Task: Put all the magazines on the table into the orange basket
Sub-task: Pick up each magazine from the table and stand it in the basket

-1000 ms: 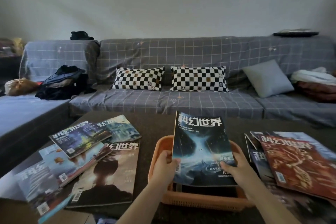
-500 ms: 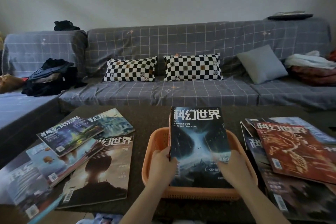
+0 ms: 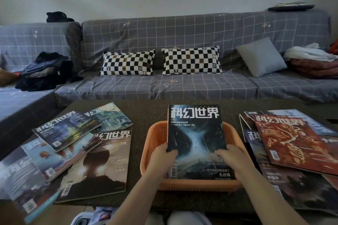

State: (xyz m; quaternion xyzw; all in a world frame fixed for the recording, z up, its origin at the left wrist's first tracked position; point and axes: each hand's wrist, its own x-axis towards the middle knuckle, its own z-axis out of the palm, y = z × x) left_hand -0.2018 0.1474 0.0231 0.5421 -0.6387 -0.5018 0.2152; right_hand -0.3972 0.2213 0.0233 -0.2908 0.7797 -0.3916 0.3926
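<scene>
An orange basket [image 3: 155,139] stands on the dark table at front centre. A dark blue magazine [image 3: 196,133] lies lengthwise in it, its far end sticking up over the far rim. My left hand [image 3: 161,159] grips the magazine's left edge and my right hand [image 3: 231,157] rests on its right edge, both inside the basket. Several magazines [image 3: 73,144] lie overlapped on the table's left. Another stack topped by a red magazine [image 3: 290,142] lies on the right.
Behind the table [image 3: 146,109] runs a grey checked sofa [image 3: 182,87] with two checkered pillows [image 3: 128,63], a grey cushion [image 3: 261,56], dark clothes [image 3: 45,71] at left and folded laundry [image 3: 314,60] at right.
The dark blue magazine has gone down from above the basket into it, with both hands still on its edges. The view has shifted slightly.
</scene>
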